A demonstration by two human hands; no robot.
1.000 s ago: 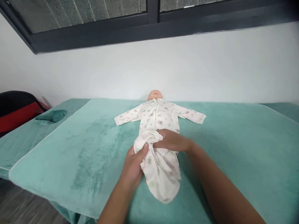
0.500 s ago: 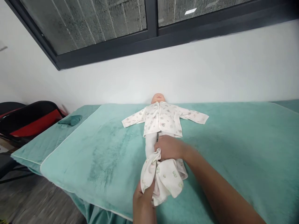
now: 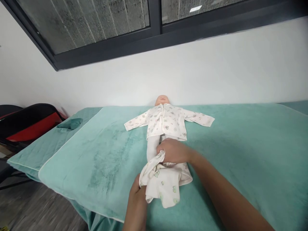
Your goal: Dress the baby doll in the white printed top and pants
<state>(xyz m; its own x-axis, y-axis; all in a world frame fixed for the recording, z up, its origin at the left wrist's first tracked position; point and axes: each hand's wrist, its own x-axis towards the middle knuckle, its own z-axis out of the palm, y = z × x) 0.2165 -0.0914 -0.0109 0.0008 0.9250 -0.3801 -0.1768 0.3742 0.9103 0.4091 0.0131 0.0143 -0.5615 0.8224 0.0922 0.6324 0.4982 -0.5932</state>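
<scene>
A baby doll lies on its back on a teal blanket, head toward the wall, wearing a white printed top with sleeves spread out. Bunched white printed trousers sit low around the doll's legs; one pale leg is bare. My left hand is closed on the near left edge of the trousers. My right hand is closed on their upper edge, over the doll's thighs.
A dark teal folded cloth lies at the table's far left. A black and red chair stands beyond the left edge. The white wall and a dark window frame are behind. The table's near edge runs by my left wrist.
The trousers have been pulled down from the doll's waist toward me, baring a leg. My left hand drew back to the table's near edge; my right hand stayed on the waistband.
</scene>
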